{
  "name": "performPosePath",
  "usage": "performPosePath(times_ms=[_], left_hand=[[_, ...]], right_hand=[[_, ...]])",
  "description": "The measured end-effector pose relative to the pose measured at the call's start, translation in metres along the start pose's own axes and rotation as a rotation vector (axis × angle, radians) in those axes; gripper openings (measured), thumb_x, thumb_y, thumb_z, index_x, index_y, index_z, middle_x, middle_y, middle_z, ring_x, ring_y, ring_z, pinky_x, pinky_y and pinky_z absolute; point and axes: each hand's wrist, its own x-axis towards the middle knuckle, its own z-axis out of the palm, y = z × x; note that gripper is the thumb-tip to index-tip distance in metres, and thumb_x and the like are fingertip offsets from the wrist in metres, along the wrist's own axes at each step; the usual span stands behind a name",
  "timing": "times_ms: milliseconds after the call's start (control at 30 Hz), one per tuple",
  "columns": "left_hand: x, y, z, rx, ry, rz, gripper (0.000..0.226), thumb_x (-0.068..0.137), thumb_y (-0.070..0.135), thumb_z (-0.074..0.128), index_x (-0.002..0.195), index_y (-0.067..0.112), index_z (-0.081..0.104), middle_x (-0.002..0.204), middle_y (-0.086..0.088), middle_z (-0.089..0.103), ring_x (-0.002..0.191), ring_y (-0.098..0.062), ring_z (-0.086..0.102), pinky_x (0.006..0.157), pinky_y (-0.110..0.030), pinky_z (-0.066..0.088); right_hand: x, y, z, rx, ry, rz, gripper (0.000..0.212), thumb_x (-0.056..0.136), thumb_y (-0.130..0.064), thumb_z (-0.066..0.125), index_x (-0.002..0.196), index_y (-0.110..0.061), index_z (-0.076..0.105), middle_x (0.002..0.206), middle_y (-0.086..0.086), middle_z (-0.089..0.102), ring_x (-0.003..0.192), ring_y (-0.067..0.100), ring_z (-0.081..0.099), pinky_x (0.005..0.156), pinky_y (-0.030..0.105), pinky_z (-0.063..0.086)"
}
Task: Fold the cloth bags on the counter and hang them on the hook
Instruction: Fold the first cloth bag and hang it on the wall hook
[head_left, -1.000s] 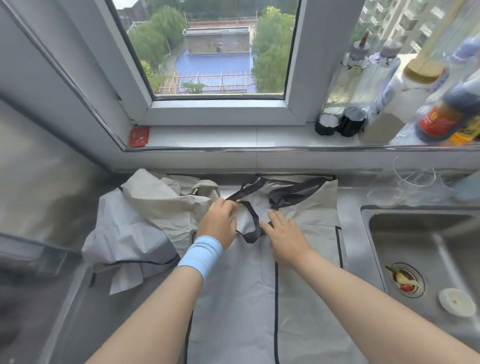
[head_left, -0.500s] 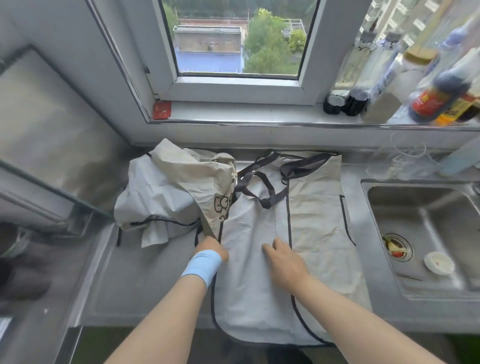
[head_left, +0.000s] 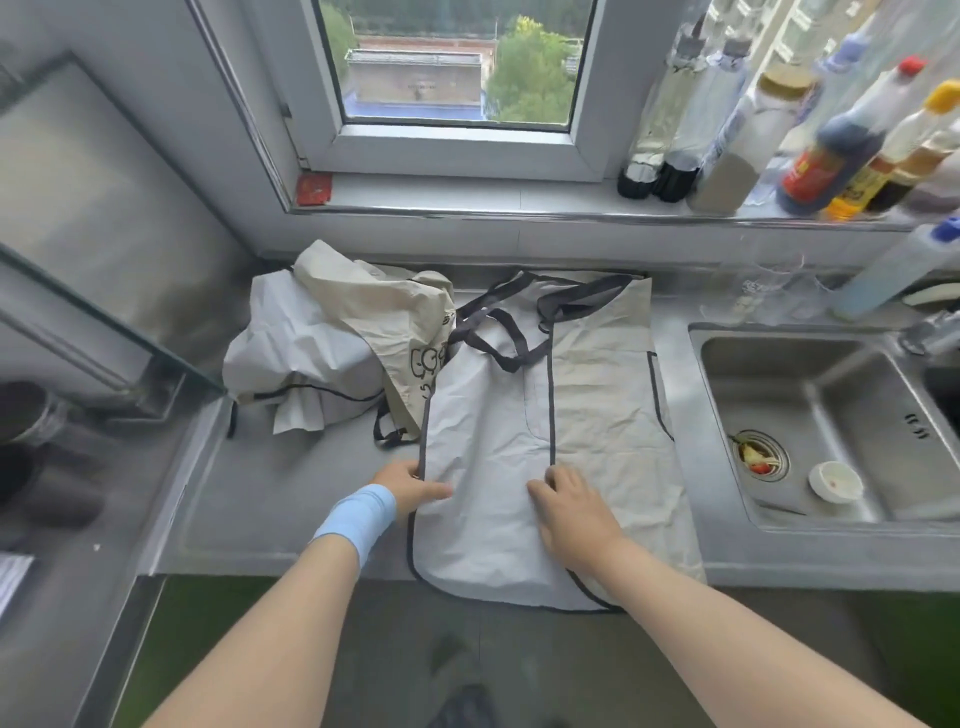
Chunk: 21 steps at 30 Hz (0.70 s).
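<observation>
**Hands came back from the handles to the near end of the bag**

On the table (head_left: 291, 499), the flat cloth bag (head_left: 488, 415) lay stretched from the far wall to the near edge, with its near end hanging over that edge. A second earlier you had both hands at its dark handles (head_left: 498, 332) on the far side. By this moment you had drawn them back along the cloth to its near part.

Your left hand (head_left: 410, 486) had its grip closed on the bag's left hem, thumb on top. Your right hand (head_left: 566, 504) kept its grip loose and flat, fingers pressing the cloth beside the dark centre seam. From that I judged the smoothing was finished and a fold across the length was next. No such fold showed yet, and no hook was in view.

The heap of crumpled bags (head_left: 322, 343) had stayed left of the flat one, touching its far left side, and was still unfolded.

As for containers, the sink (head_left: 810, 374) on the right held a drain strainer (head_left: 756, 457) with food scraps in it. A small white dish (head_left: 835, 480) sat just beside the strainer. The bottles (head_left: 831, 156) on the far right sill held dark and pale liquids. The flat bag lay too thin to hold anything. What the heap hid, you could not have told.
</observation>
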Motion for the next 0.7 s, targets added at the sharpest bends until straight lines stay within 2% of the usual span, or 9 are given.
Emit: performPosePath(times_ms=[100,167,200,267,367,433,500,600,700], left_hand=[[-0.02,0.01,0.002,-0.088,-0.041,-0.066,0.041,0.082,0.011,0.073,0.12,0.015,0.056,0.113,-0.004,0.063,0.096,-0.025,0.062,0.081,-0.039,0.054],[-0.035,0.028,0.009,-0.229,-0.048,-0.025,0.045,0.085,0.004,0.068,0.125,0.016,0.051,0.117,-0.007,0.063,0.094,-0.029,0.065,0.077,-0.046,0.058],[-0.042,0.039,0.014,-0.282,-0.066,0.01,0.049,0.085,0.003,0.067,0.128,0.018,0.048,0.12,-0.011,0.062,0.094,-0.032,0.065,0.076,-0.05,0.058],[-0.053,0.064,0.029,-0.317,-0.12,0.064,0.052,0.086,0.006,0.067,0.128,0.022,0.041,0.123,-0.019,0.059,0.088,-0.035,0.064,0.072,-0.052,0.059],[-0.069,0.106,0.064,-0.316,-0.102,0.14,0.035,0.09,0.005,0.063,0.113,0.016,0.038,0.099,-0.017,0.056,0.06,-0.025,0.062,0.057,-0.044,0.06],[-0.076,0.124,0.086,-0.383,-0.066,0.148,0.026,0.092,0.005,0.059,0.11,0.009,0.04,0.089,-0.016,0.056,0.05,-0.023,0.064,0.059,-0.05,0.06],[-0.076,0.126,0.1,-0.393,-0.029,0.1,0.025,0.09,0.006,0.059,0.109,0.003,0.043,0.096,-0.026,0.063,0.069,-0.036,0.071,0.07,-0.062,0.056],[-0.079,0.107,0.104,-0.397,0.013,0.037,0.035,0.09,0.014,0.061,0.119,-0.001,0.049,0.097,-0.023,0.064,0.081,-0.036,0.066,0.076,-0.064,0.054],[-0.091,0.075,0.1,-0.475,-0.025,-0.016,0.037,0.09,0.039,0.063,0.117,0.014,0.057,0.1,-0.009,0.064,0.096,-0.032,0.065,0.082,-0.059,0.055]], right_hand=[[-0.001,0.004,-0.005,0.2,-0.108,0.004,0.043,0.086,-0.021,0.051,0.128,-0.022,0.05,0.132,0.004,0.042,0.124,0.025,0.04,0.099,0.034,0.04],[-0.011,0.006,-0.019,0.401,-0.154,0.07,0.049,0.088,-0.016,0.052,0.136,-0.023,0.053,0.142,0.0,0.044,0.134,0.019,0.039,0.107,0.027,0.036],[-0.015,0.008,-0.029,0.514,-0.162,0.12,0.048,0.088,-0.014,0.053,0.136,-0.023,0.056,0.141,-0.002,0.048,0.132,0.017,0.044,0.103,0.023,0.038],[-0.022,0.012,-0.056,0.815,-0.167,0.228,0.04,0.09,-0.016,0.056,0.129,-0.022,0.063,0.128,-0.001,0.062,0.112,0.015,0.062,0.081,0.018,0.048],[-0.034,0.022,-0.096,1.116,-0.132,0.298,0.025,0.091,-0.019,0.06,0.116,-0.02,0.067,0.107,0.004,0.071,0.083,0.02,0.07,0.06,0.029,0.052],[-0.046,0.035,-0.107,1.009,-0.128,0.3,0.019,0.092,-0.019,0.059,0.107,-0.021,0.07,0.102,0.001,0.071,0.077,0.018,0.069,0.056,0.027,0.051],[-0.063,0.047,-0.1,0.872,-0.18,0.291,0.019,0.092,-0.018,0.058,0.102,-0.021,0.073,0.103,-0.002,0.071,0.078,0.013,0.067,0.055,0.017,0.046],[-0.087,0.053,-0.071,0.687,-0.285,0.217,0.031,0.091,-0.012,0.052,0.106,-0.027,0.075,0.112,-0.008,0.071,0.102,0.009,0.064,0.08,0.013,0.044],[-0.094,0.041,-0.041,0.525,-0.327,0.14,0.046,0.087,-0.01,0.044,0.116,-0.034,0.07,0.126,-0.008,0.063,0.115,0.013,0.059,0.096,0.023,0.044]])
